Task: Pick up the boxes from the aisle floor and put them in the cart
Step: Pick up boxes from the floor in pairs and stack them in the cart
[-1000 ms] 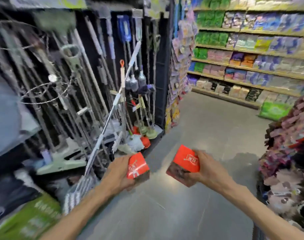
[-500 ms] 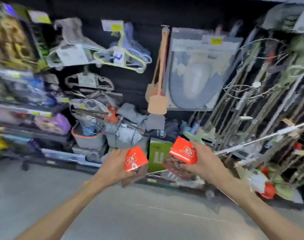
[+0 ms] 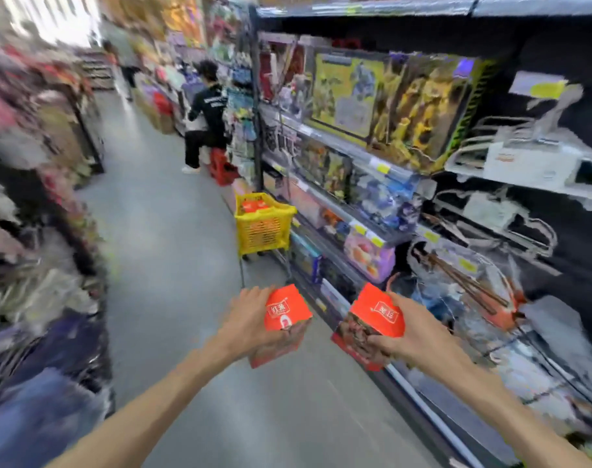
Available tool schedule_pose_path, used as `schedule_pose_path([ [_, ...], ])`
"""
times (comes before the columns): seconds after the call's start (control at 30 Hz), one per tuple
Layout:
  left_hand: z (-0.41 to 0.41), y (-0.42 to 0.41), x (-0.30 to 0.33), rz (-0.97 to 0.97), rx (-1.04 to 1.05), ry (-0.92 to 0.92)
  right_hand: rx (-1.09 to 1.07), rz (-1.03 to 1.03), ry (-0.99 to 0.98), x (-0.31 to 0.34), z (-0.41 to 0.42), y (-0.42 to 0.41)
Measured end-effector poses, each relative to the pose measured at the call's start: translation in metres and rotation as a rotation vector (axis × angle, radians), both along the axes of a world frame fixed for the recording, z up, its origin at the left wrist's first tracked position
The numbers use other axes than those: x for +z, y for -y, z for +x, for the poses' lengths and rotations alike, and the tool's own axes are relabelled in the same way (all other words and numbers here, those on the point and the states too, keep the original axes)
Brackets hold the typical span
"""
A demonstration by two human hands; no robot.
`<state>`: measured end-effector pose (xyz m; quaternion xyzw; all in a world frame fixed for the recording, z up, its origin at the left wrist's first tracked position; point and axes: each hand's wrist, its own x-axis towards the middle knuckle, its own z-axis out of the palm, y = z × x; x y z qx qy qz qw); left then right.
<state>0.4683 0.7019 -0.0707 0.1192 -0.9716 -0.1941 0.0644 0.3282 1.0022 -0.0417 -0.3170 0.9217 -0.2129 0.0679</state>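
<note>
My left hand point(image 3: 245, 320) grips a red box point(image 3: 286, 315) with a white label on top, held at waist height over the aisle floor. My right hand point(image 3: 404, 336) grips a second red box point(image 3: 375, 315), tilted, close to the right shelving. Ahead of both hands stands a yellow basket cart point(image 3: 262, 228) beside the right shelves, with red boxes point(image 3: 254, 207) inside it. The cart is about a body length beyond my hands.
Toy shelves point(image 3: 372, 157) line the right side. Blurred hanging goods point(image 3: 34, 197) fill the left side. A person in black point(image 3: 205, 116) sits on a red stool point(image 3: 220, 163) further down the grey aisle floor point(image 3: 159, 231), past the cart.
My view has swung left from the mop and hanger racks to look down the aisle. The yellow cart and the seated person have come into sight. Both hands still hold their boxes.
</note>
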Motion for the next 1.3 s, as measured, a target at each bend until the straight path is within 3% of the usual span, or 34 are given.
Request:
schedule_pose_path([
  [0.47,-0.113,0.324,-0.008,0.038,0.374,-0.021,0.410,-0.028,-0.019,0.000,-0.208,0.400],
  [0.77,-0.194,0.525,-0.002,0.012,0.493,-0.081,0.532,0.026,-0.077,0.000,-0.312,0.637],
  [1.07,-0.302,0.757,-0.018,-0.005,0.370,-0.038,0.408,0.004,-0.038,-0.014,-0.396,0.841],
  [1.3,-0.436,0.886,-0.012,0.003,0.169,-0.010,0.163,-0.056,-0.021,-0.013,-0.479,0.930],
])
